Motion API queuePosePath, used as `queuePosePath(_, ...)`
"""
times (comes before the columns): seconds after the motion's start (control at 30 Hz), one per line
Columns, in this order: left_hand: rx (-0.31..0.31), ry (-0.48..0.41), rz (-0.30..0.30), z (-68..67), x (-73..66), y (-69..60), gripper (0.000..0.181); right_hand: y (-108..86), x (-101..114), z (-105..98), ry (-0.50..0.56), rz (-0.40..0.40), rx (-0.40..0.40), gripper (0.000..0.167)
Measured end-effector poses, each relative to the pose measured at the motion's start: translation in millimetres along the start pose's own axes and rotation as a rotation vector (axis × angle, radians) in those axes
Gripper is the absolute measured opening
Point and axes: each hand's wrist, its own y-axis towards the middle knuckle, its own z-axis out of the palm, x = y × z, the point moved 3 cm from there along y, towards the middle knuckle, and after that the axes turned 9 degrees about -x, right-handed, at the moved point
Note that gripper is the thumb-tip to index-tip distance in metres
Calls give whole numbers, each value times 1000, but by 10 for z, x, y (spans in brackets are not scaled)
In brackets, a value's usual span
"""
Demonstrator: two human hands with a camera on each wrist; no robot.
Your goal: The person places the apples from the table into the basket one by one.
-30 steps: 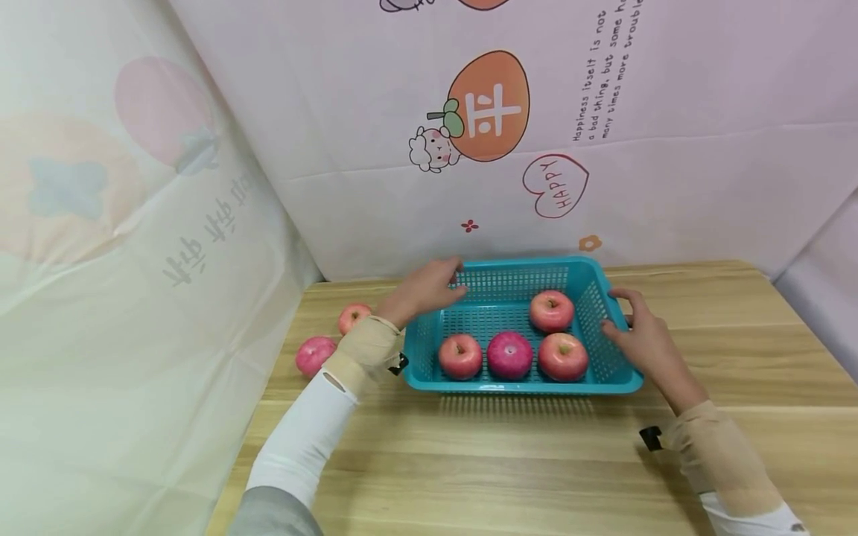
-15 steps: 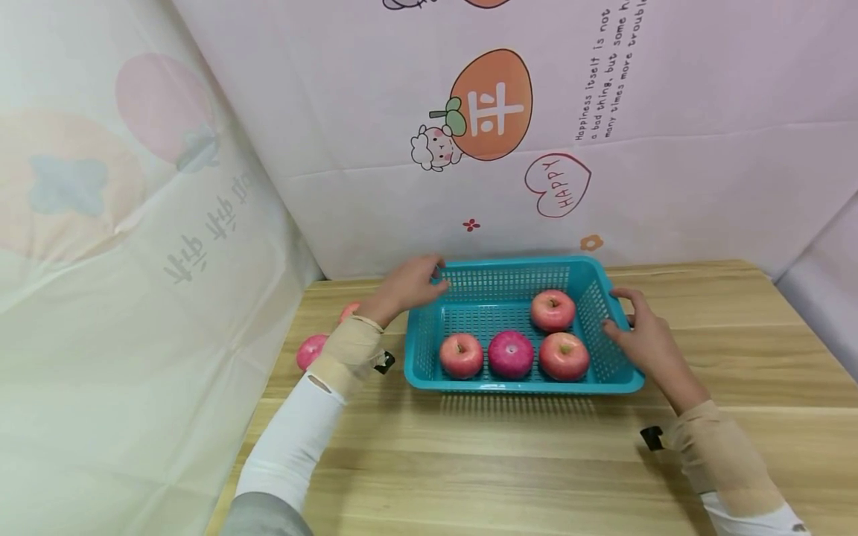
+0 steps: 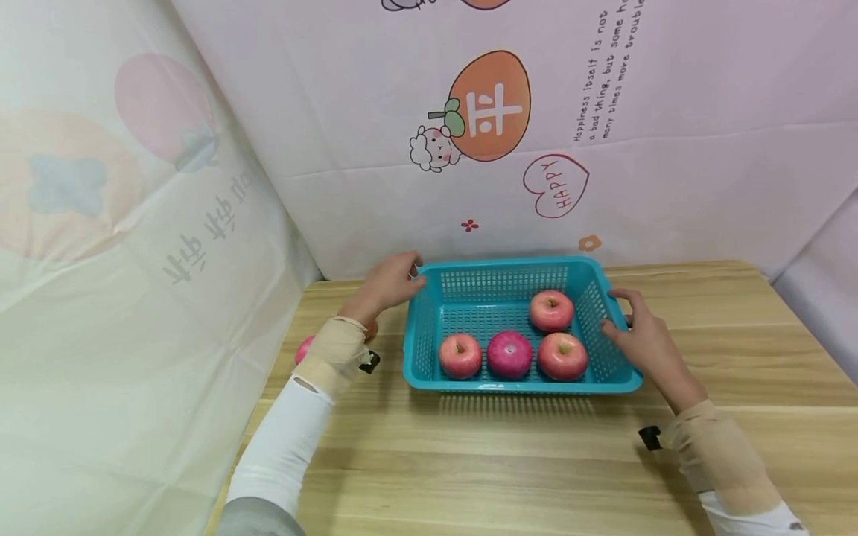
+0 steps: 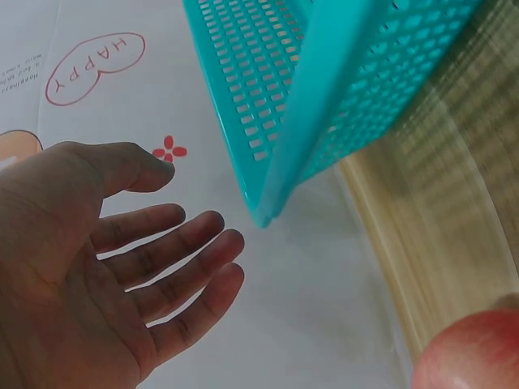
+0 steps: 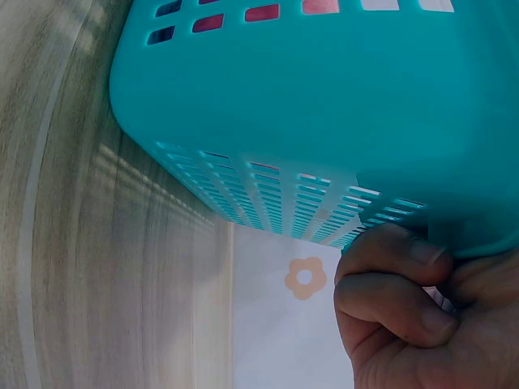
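Note:
My left hand (image 3: 387, 284) is beside the back left corner of the blue plastic basket (image 3: 523, 388). In the left wrist view its fingers (image 4: 174, 267) are loosely bent, apart from the basket, and hold nothing. My right hand (image 3: 645, 335) grips the basket's right rim, its fingers (image 5: 389, 304) curled against the outside. Inside the basket lie an apple (image 3: 552, 310) at the back right, an apple (image 3: 459, 356) at the front left, an apple (image 3: 563, 356) at the front right, and a deep pink round fruit (image 3: 509, 354) between the front two.
Left of the basket, a pink round fruit (image 3: 304, 349) and an apple (image 3: 371, 330) are partly hidden by my left wrist. The wooden table (image 3: 509, 469) meets a printed white cloth (image 3: 362, 208) behind the basket. More white cloth (image 3: 134, 357) hangs at the left.
My left hand has moved left, from over the basket's interior to its back left corner, and now covers more of the loose fruit. The right hand and basket have stayed put.

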Motion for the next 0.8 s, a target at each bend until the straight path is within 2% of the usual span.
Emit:
queuePosePath(0.27,-14,-10,-31,-24,167,-31,41,-12,12,2,-5,-5,-4,70)
queuePosePath(0.63,-22,9,-73,-64,304,-58,42,-4,1,12,-1,-1,-2,70)
queuePosePath(0.8,-32,8,-69,-74,351,-77,44,-4,-10,11,1,-9,-9,69)
